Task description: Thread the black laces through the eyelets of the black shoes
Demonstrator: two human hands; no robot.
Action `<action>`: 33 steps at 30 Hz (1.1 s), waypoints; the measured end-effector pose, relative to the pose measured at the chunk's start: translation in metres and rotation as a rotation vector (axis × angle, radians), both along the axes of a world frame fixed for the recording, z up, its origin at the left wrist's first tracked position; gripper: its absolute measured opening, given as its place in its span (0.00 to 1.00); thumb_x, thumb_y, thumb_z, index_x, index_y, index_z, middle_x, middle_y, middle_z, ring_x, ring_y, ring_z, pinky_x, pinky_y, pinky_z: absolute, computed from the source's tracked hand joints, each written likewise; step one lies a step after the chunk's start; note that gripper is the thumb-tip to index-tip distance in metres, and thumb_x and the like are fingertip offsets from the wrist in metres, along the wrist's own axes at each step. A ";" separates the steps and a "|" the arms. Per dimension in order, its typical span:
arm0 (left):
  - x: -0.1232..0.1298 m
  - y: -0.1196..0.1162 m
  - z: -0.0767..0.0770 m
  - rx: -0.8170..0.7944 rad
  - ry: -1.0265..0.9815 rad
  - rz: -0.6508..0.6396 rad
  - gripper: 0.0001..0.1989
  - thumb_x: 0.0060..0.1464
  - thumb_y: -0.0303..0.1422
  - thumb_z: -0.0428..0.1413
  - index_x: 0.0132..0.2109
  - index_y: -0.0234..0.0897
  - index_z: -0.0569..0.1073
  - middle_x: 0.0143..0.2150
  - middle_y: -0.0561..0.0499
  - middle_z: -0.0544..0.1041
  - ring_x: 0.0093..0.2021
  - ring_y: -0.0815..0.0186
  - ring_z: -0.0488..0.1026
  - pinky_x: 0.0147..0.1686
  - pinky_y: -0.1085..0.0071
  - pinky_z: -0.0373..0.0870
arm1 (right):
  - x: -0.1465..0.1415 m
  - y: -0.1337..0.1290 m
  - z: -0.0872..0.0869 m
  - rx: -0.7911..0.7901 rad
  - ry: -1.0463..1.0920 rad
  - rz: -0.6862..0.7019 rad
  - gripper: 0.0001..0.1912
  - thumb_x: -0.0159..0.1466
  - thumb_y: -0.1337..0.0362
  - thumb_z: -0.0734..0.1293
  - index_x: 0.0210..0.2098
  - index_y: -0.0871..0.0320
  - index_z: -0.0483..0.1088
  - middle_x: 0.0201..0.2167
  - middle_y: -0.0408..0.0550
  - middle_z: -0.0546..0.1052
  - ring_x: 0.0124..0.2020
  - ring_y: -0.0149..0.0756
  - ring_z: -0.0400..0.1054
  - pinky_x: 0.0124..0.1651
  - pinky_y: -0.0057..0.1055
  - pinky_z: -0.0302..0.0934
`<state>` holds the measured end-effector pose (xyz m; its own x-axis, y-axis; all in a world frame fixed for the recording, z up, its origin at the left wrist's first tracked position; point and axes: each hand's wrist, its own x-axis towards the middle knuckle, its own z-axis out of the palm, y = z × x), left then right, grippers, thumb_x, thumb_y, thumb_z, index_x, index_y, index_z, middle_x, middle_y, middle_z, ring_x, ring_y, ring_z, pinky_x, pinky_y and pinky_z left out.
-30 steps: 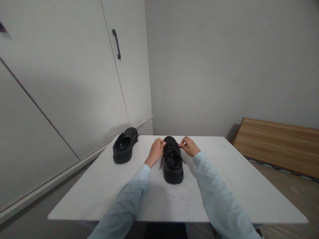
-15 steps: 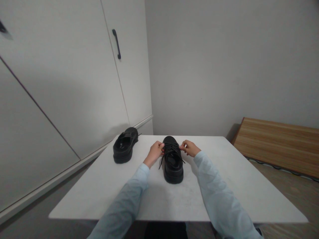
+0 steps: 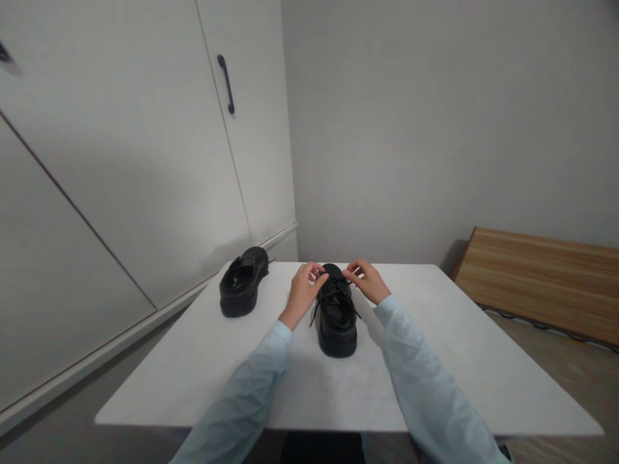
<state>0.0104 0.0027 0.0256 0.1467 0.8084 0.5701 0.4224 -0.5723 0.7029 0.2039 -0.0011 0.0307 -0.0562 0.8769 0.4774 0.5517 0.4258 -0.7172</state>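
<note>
A black lace-up shoe [image 3: 338, 332] stands on the white table [image 3: 435, 361], its heel toward me and its toe pointing away. Over the left side of its lacing, my left hand [image 3: 307, 283] is closed in a pinch, apparently on a lace. My right hand [image 3: 363, 279] pinches at the right side of the lacing, where a thin dark lace seems to reach the fingertips. Loose lace ends hang on both sides of the shoe opening. The other black shoe [image 3: 240, 287] rests at the table's far left.
White cabinet doors [image 3: 145, 161] with dark handles rise close behind the table's left edge. A grey wall [image 3: 435, 129] stands behind it. A wood-grain board [image 3: 541, 280] leans beyond the right edge, with a cable along its base.
Both hands have moved up and away from me, from the sides of the lacing toward the shoe's toe. Neither shoe has visibly shifted.
</note>
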 end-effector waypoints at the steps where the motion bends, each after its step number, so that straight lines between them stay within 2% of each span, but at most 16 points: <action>1: 0.000 -0.002 0.002 0.035 0.035 -0.018 0.05 0.51 0.32 0.57 0.36 0.37 0.72 0.33 0.52 0.71 0.34 0.68 0.68 0.35 0.72 0.65 | -0.002 -0.002 0.002 0.025 -0.027 0.012 0.14 0.58 0.52 0.65 0.28 0.58 0.66 0.30 0.45 0.68 0.29 0.31 0.65 0.28 0.28 0.62; 8: 0.006 -0.012 0.006 0.132 0.252 -0.041 0.05 0.52 0.35 0.57 0.33 0.39 0.76 0.34 0.50 0.70 0.40 0.63 0.67 0.42 0.67 0.63 | -0.006 -0.005 0.003 0.089 -0.243 0.012 0.12 0.57 0.55 0.68 0.26 0.58 0.71 0.30 0.47 0.66 0.37 0.38 0.62 0.38 0.33 0.60; 13: 0.009 -0.012 0.004 0.108 0.323 0.004 0.04 0.52 0.34 0.57 0.33 0.38 0.74 0.33 0.50 0.70 0.39 0.62 0.66 0.41 0.67 0.63 | -0.006 -0.002 -0.001 0.063 -0.253 0.081 0.07 0.58 0.63 0.68 0.26 0.59 0.69 0.30 0.46 0.66 0.36 0.36 0.62 0.39 0.32 0.58; 17: 0.010 -0.012 0.004 0.084 0.352 0.011 0.04 0.51 0.33 0.57 0.32 0.38 0.73 0.33 0.50 0.70 0.39 0.62 0.67 0.41 0.67 0.63 | -0.005 -0.001 -0.002 0.055 -0.237 0.098 0.07 0.58 0.64 0.67 0.25 0.59 0.68 0.30 0.46 0.66 0.37 0.35 0.61 0.38 0.31 0.58; 20: 0.009 -0.011 0.005 0.050 0.334 0.003 0.03 0.53 0.31 0.55 0.33 0.37 0.71 0.33 0.50 0.71 0.38 0.62 0.67 0.41 0.67 0.63 | -0.003 -0.001 0.000 0.045 -0.216 0.101 0.07 0.58 0.64 0.67 0.25 0.58 0.68 0.31 0.46 0.66 0.36 0.35 0.61 0.37 0.30 0.58; 28: 0.000 -0.009 0.006 -0.176 0.156 -0.006 0.03 0.53 0.29 0.53 0.32 0.36 0.69 0.31 0.51 0.73 0.33 0.67 0.69 0.35 0.72 0.62 | 0.003 -0.004 0.007 0.020 -0.200 0.080 0.07 0.55 0.65 0.68 0.22 0.58 0.67 0.30 0.45 0.67 0.32 0.32 0.62 0.34 0.28 0.58; 33: -0.006 -0.009 0.005 -0.256 0.142 0.012 0.03 0.53 0.29 0.52 0.31 0.37 0.68 0.30 0.52 0.74 0.31 0.66 0.69 0.34 0.72 0.61 | 0.007 -0.006 0.008 -0.006 -0.200 0.075 0.07 0.53 0.66 0.68 0.21 0.59 0.67 0.30 0.45 0.68 0.30 0.31 0.62 0.33 0.28 0.58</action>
